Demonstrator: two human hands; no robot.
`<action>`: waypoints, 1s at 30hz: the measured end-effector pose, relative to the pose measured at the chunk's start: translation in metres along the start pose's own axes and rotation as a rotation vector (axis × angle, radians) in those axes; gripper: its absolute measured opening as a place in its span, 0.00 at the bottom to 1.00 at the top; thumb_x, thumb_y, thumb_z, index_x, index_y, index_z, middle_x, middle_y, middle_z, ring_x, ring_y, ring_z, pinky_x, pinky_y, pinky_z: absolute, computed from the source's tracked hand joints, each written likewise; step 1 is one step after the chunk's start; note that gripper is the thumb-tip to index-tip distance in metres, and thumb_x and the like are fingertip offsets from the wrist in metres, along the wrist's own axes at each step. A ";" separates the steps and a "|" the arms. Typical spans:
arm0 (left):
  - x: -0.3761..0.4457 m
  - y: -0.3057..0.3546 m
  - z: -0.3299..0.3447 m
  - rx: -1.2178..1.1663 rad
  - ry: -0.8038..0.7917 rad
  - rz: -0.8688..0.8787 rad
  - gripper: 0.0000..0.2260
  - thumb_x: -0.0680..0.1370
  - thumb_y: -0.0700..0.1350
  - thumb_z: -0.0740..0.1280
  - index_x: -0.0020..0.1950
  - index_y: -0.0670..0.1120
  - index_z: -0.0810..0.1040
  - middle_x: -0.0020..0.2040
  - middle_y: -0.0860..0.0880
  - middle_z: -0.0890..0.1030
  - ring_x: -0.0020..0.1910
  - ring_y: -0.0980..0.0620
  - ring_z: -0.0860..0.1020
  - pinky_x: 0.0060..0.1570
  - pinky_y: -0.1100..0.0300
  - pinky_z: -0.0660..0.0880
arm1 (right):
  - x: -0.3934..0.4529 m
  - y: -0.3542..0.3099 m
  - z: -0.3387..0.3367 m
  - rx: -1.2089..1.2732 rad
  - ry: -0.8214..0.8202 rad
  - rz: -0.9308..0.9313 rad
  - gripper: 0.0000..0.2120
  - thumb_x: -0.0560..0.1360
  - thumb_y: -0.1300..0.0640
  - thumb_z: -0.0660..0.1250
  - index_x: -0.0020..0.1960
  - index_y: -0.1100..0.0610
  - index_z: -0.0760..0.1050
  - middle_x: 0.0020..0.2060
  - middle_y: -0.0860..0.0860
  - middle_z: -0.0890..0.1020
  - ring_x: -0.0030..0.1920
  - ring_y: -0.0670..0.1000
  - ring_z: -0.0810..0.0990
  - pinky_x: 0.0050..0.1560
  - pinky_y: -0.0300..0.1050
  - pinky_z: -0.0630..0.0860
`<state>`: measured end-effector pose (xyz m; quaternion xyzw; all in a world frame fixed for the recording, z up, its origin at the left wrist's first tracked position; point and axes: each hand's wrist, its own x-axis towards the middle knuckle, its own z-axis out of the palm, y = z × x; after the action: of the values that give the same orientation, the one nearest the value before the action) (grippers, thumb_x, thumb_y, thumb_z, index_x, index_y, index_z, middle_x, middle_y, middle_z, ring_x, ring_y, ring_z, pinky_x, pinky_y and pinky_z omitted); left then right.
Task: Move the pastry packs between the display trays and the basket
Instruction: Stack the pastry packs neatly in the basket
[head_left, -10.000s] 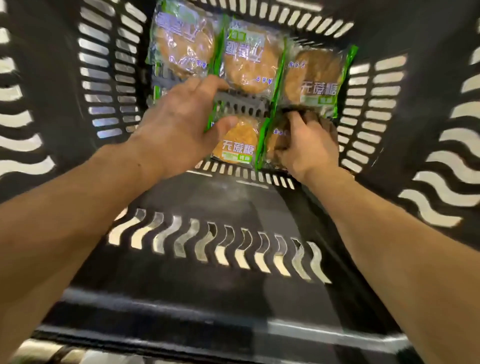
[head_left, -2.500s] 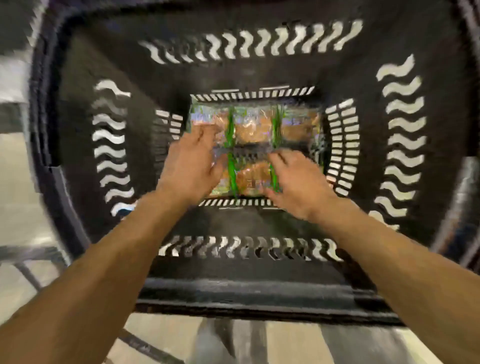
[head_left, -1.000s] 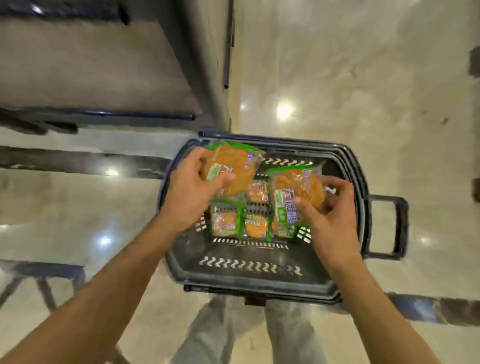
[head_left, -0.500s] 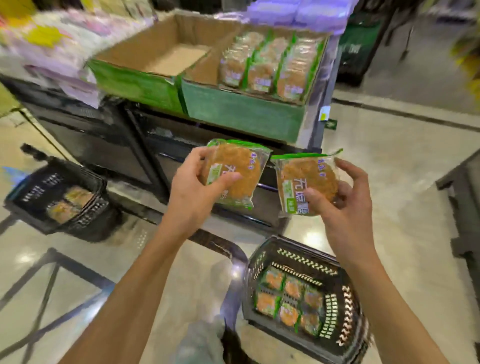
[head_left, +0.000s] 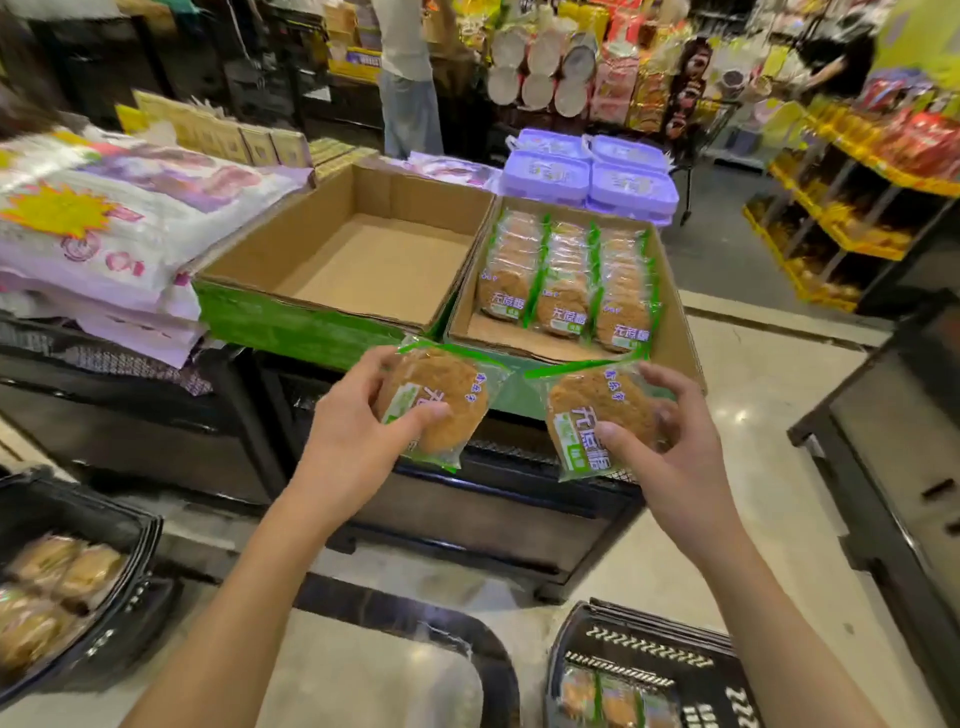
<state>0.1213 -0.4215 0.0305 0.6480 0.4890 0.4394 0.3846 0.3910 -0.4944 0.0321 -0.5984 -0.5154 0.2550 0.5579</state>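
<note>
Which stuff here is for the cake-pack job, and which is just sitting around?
For the job: left hand and right hand, each holding a pastry pack; empty tray; filled tray; basket.

Just there: purple tubs, white bags, second basket.

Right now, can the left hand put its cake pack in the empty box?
Probably yes. The left hand holds its pack just below the empty box, whose open top has nothing over it.
</note>
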 end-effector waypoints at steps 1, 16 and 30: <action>0.017 0.001 -0.002 0.000 -0.032 0.012 0.20 0.72 0.48 0.78 0.60 0.55 0.75 0.48 0.59 0.82 0.49 0.64 0.80 0.49 0.69 0.76 | 0.008 -0.001 0.002 -0.030 0.016 0.000 0.28 0.71 0.65 0.77 0.63 0.42 0.73 0.50 0.45 0.85 0.53 0.48 0.84 0.55 0.49 0.82; 0.318 -0.014 0.124 0.760 -0.570 0.366 0.24 0.72 0.57 0.77 0.63 0.52 0.72 0.45 0.54 0.78 0.47 0.48 0.78 0.45 0.54 0.73 | 0.228 0.086 -0.027 -0.230 -0.111 0.076 0.27 0.72 0.58 0.78 0.67 0.43 0.72 0.46 0.36 0.84 0.48 0.40 0.83 0.51 0.42 0.78; 0.388 -0.078 0.170 1.372 -0.551 0.637 0.24 0.67 0.51 0.77 0.60 0.48 0.76 0.54 0.47 0.79 0.52 0.44 0.78 0.45 0.52 0.73 | 0.343 0.176 0.017 -0.976 -0.573 -0.113 0.25 0.78 0.50 0.69 0.72 0.42 0.66 0.64 0.45 0.77 0.62 0.53 0.74 0.59 0.53 0.75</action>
<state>0.3120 -0.0383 -0.0215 0.9333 0.3292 -0.0460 -0.1362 0.5503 -0.1516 -0.0430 -0.6652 -0.7356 0.1091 0.0677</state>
